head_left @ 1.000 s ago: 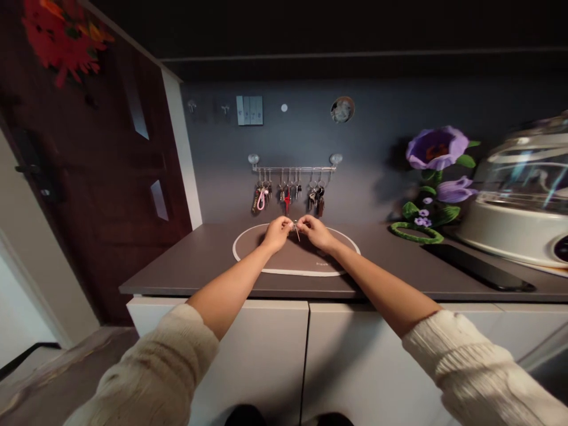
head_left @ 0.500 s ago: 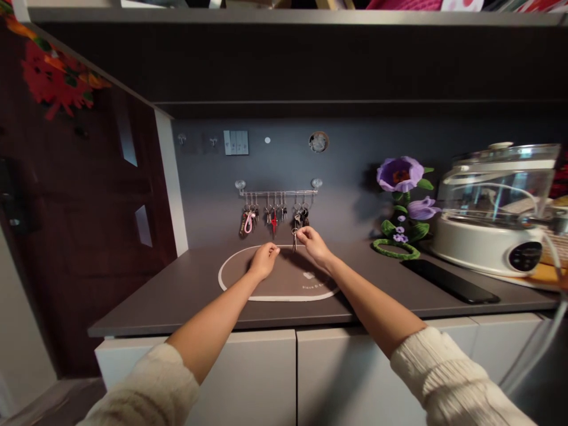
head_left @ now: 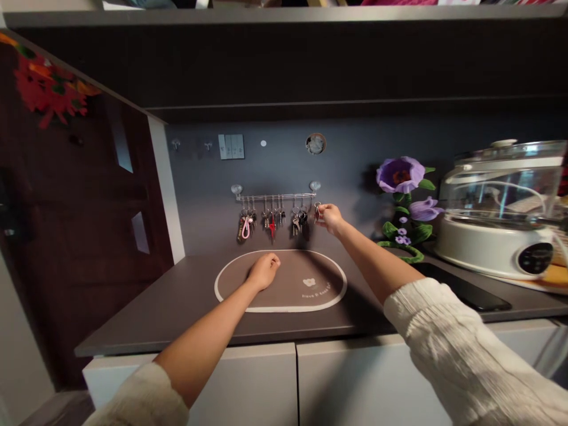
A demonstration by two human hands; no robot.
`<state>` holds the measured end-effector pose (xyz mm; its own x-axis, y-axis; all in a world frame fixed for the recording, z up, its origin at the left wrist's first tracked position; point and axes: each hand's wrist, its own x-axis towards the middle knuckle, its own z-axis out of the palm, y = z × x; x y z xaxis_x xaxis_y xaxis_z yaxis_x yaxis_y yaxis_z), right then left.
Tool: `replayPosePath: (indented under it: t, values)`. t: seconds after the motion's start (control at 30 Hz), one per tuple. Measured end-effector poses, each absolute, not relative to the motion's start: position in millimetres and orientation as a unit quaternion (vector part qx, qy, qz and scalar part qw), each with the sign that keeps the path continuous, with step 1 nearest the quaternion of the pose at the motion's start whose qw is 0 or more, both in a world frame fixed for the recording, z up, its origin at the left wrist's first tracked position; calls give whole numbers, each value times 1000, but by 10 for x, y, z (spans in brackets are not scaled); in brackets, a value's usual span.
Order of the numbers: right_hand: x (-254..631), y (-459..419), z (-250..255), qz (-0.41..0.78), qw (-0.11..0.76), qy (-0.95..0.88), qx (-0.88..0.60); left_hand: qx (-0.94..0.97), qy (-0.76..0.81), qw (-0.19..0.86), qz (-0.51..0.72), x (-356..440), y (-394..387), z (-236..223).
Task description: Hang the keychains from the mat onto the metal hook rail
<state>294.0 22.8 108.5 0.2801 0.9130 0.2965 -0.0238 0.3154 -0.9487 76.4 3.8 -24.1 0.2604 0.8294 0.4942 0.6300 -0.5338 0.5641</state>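
Observation:
My right hand (head_left: 331, 219) pinches a key ring (head_left: 317, 212) close to the right end of the clear hook rail (head_left: 277, 196). Whether the ring touches a hook, I cannot tell. Several bunches of keys hang along the rail: one with a pink strap (head_left: 245, 227), one with a red piece (head_left: 272, 228), and silver keys (head_left: 296, 225) beside black ones further right. My left hand (head_left: 265, 270) rests over the brown oval mat (head_left: 293, 302), its fingers curled in. What lies inside those fingers, if anything, is hidden.
Purple crocheted flowers (head_left: 400, 174) with a green base stand right of the mat. Beside them sits a white appliance with a clear top (head_left: 483, 242). A black phone (head_left: 474, 293) lies in front. A dark shelf (head_left: 284, 65) overhangs the counter (head_left: 177, 307).
My right hand has moved up and to the right, carrying the key ring from above the mat to the rail's right end. My left hand stays over the mat.

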Motion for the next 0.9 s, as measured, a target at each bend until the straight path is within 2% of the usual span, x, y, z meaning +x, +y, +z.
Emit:
replayPosePath:
  t: [0.37,0.9]
  values:
    - [2955,500,1208,369,628,-462,-507,781,465,138,393,758,2,-223]
    - [2969,595,962,347,620,-475,-519,785,462,134,391,742,-12,-221]
